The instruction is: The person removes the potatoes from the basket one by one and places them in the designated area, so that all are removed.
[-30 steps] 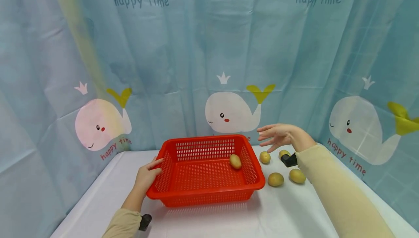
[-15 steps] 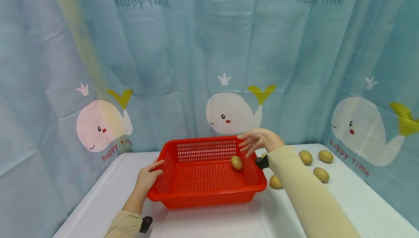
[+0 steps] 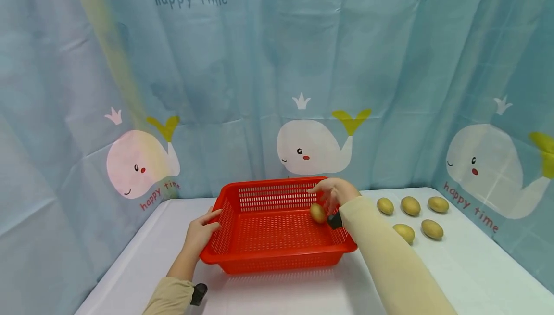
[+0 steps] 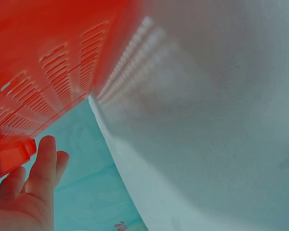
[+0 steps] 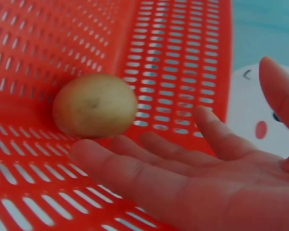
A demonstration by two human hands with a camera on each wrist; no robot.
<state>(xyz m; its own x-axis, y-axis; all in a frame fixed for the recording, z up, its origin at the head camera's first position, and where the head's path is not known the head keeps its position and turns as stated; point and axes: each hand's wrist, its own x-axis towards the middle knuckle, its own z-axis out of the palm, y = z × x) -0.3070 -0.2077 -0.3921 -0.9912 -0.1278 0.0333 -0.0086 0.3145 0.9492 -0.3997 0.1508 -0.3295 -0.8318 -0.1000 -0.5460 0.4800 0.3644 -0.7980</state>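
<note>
A red perforated plastic basket stands on the white table. My left hand grips its left rim, and in the left wrist view some fingers lie along the rim's outside. Inside, at the right end, lies one potato. My right hand reaches over the right rim into the basket. In the right wrist view its fingers are spread, fingertips right beside the potato, and nothing is held.
Several potatoes lie on the white tabletop to the right of the basket, beyond the right forearm. A blue curtain printed with whales hangs behind the table and along its sides.
My right hand has moved left and down from above the loose potatoes into the basket, beside the potato there. More potatoes on the table are now uncovered. The left hand stays at the rim.
</note>
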